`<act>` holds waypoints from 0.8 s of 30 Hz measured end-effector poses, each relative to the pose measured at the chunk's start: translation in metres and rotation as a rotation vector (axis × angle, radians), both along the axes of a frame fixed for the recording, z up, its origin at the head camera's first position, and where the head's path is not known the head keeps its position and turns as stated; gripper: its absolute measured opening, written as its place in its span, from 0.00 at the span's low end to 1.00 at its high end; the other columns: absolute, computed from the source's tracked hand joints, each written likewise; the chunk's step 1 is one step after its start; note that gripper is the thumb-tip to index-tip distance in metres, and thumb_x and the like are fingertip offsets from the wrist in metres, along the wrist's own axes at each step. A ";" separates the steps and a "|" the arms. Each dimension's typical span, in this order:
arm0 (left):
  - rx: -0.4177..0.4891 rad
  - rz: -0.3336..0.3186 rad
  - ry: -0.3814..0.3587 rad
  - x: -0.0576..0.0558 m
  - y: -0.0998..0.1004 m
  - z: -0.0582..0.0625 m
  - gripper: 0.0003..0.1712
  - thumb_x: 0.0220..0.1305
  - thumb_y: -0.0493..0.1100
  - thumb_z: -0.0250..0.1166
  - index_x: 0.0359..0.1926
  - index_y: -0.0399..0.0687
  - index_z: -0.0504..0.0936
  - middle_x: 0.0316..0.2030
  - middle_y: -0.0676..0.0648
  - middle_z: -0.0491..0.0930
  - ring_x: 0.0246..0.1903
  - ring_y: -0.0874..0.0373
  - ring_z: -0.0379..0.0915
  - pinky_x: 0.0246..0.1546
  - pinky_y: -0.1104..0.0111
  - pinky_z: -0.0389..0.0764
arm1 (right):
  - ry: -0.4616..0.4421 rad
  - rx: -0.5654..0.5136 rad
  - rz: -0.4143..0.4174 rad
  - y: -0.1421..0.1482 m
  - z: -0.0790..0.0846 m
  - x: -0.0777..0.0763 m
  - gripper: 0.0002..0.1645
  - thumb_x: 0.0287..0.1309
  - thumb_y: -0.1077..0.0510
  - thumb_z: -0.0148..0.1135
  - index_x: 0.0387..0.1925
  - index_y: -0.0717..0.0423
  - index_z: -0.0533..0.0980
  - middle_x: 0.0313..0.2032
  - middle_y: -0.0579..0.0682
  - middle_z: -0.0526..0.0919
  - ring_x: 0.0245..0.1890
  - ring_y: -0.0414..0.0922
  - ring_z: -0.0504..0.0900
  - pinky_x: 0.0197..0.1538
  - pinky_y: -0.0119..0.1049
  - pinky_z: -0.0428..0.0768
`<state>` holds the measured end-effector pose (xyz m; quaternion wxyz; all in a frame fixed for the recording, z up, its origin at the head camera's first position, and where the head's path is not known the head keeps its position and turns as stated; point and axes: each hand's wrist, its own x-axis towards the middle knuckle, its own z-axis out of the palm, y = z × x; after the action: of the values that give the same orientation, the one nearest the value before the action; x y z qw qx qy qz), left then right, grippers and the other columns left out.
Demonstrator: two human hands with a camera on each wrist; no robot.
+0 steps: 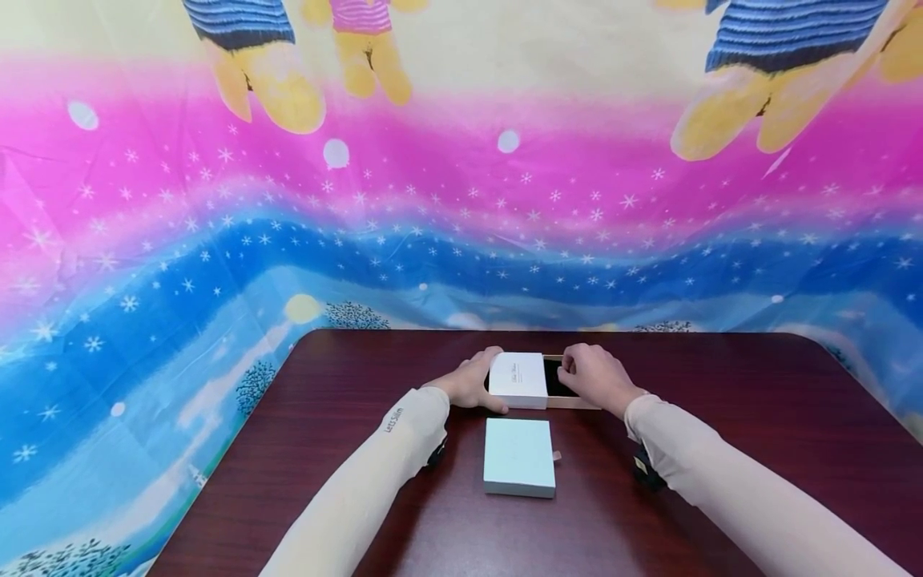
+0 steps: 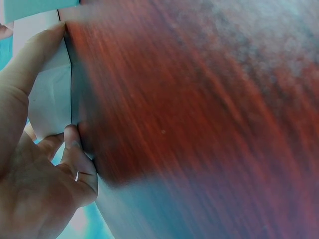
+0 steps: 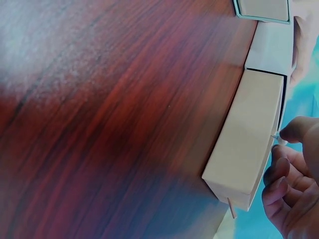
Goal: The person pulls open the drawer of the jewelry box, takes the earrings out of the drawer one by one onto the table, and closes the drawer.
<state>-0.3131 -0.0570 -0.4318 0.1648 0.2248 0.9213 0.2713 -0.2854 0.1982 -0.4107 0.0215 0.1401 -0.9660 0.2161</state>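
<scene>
A white sliding box (image 1: 517,380) lies on the table, its inner tray (image 3: 244,134) drawn out to the right and showing a black lining. My left hand (image 1: 472,381) grips the white sleeve at its left end, thumb along the near side, fingers behind. Over the tray is my right hand (image 1: 597,377). Between its thumb and forefinger it pinches a tiny pale piece (image 3: 281,141) with a thin pin, at the tray's rim; the exact kind is too small to tell. A short ribbon tab (image 3: 232,208) sticks out from the tray's end.
A mint-green box (image 1: 519,457) lies closed in front of the white box, with a small ribbon tab (image 1: 557,457) on its right side. Both rest on a dark reddish wooden table (image 1: 324,481). Behind it hangs a colourful printed cloth (image 1: 461,192).
</scene>
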 end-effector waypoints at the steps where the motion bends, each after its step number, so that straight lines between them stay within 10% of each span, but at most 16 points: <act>1: -0.002 0.000 -0.001 0.000 0.000 -0.001 0.61 0.55 0.54 0.77 0.79 0.52 0.48 0.68 0.45 0.65 0.64 0.47 0.62 0.65 0.52 0.67 | 0.003 -0.002 -0.002 0.001 0.000 0.000 0.08 0.65 0.58 0.62 0.29 0.55 0.78 0.18 0.47 0.75 0.18 0.43 0.71 0.28 0.37 0.70; 24: 0.009 -0.008 0.005 0.001 0.000 0.001 0.61 0.54 0.54 0.78 0.79 0.52 0.48 0.68 0.44 0.65 0.64 0.46 0.61 0.66 0.51 0.66 | 0.070 -0.034 -0.016 0.010 -0.002 0.001 0.06 0.64 0.57 0.63 0.33 0.56 0.81 0.20 0.46 0.78 0.20 0.42 0.72 0.29 0.37 0.71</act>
<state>-0.3117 -0.0573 -0.4304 0.1625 0.2300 0.9195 0.2743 -0.2839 0.2079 -0.4129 0.0596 0.1394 -0.9619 0.2274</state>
